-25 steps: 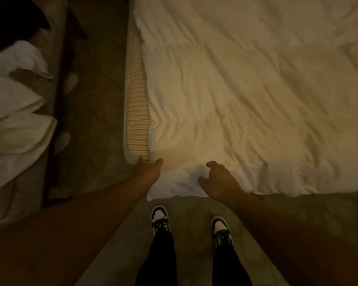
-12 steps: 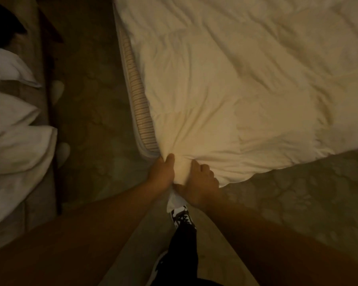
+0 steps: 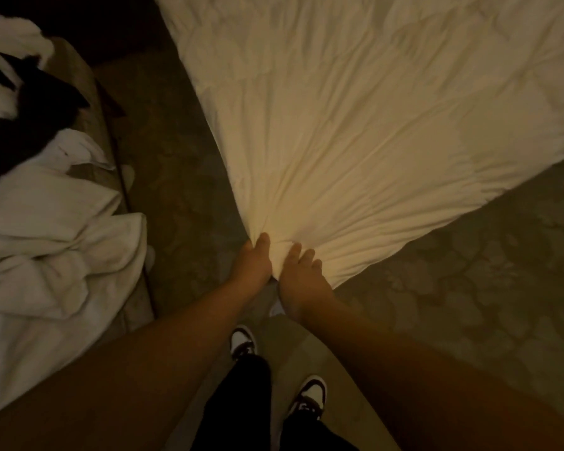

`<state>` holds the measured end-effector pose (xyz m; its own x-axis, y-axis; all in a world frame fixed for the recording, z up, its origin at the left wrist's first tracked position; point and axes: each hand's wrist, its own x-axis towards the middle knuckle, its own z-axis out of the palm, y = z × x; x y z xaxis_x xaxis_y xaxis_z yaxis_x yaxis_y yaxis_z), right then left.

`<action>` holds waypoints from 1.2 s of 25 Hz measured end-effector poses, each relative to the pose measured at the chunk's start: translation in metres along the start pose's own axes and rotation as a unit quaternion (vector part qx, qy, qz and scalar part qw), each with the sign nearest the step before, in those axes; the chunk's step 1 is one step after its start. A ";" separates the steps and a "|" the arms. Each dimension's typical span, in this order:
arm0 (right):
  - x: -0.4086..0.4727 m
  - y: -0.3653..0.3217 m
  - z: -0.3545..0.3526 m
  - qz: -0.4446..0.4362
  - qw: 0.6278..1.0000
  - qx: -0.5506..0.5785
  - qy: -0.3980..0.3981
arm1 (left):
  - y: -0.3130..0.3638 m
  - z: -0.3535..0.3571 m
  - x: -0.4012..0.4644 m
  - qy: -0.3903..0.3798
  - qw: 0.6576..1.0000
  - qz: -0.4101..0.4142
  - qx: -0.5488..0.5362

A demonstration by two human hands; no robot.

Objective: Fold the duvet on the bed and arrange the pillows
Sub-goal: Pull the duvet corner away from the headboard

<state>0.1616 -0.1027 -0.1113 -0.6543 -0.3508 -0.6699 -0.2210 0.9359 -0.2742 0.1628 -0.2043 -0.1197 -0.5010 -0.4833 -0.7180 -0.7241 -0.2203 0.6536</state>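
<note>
I see the duvet [image 3: 372, 125] as plain cream-white. Left of the duvet, the heaped linens [image 3: 46, 249] are white, with a black cloth [image 3: 39, 115] among them. Below the duvet, my shoes [image 3: 308, 397] are black-and-white, trousers [image 3: 241, 402] black; the carpet [image 3: 469, 304] is olive with a faint floral pattern.

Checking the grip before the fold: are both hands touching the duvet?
Touching. The head view shows the left hand and right hand closed on the duvet corner, with creases fanning out from the fingers.
</note>
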 end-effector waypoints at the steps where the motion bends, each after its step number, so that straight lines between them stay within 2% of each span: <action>1: -0.004 -0.010 0.004 -0.002 1.000 0.001 -0.006 | 0.001 -0.011 -0.005 0.003 1.000 0.004 0.015; 8: -0.009 -0.111 0.061 0.007 1.000 0.008 -0.020 | -0.032 -0.125 0.014 -0.013 0.995 -0.014 0.095; 11: -0.001 -0.134 0.068 0.034 0.998 0.042 -0.021 | -0.030 -0.158 0.034 -0.077 0.984 -0.025 0.158; 14: 0.008 -0.138 0.046 0.046 0.997 0.051 -0.041 | -0.004 -0.176 0.045 -0.138 0.976 -0.033 0.163; 15: 0.011 -0.137 0.038 0.052 0.997 0.049 -0.038 | 0.005 -0.182 0.048 -0.145 0.969 -0.028 0.199; 18: 0.014 -0.146 0.006 0.059 0.998 0.033 -0.005 | 0.027 -0.209 0.061 -0.132 0.927 0.067 0.344; 20: 0.012 -0.159 -0.023 0.066 0.997 0.033 0.022 | 0.050 -0.225 0.064 -0.118 0.907 0.107 0.390; 24: 0.002 -0.202 -0.099 0.077 0.991 0.053 0.093 | 0.116 -0.252 0.057 -0.114 0.882 0.178 0.422; 27: 0.000 -0.233 -0.152 0.047 0.982 0.053 0.178 | 0.172 -0.271 0.044 -0.081 0.871 0.253 0.414; 30: -0.002 -0.259 -0.203 0.022 0.972 0.027 0.230 | 0.221 -0.290 0.033 -0.057 0.863 0.307 0.396</action>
<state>0.0732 -0.3376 0.1013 -0.9195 -0.2482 -0.3048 -0.1559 0.9421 -0.2970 0.1242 -0.5147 0.0704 -0.9166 -0.2055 -0.3429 -0.3793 0.7182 0.5834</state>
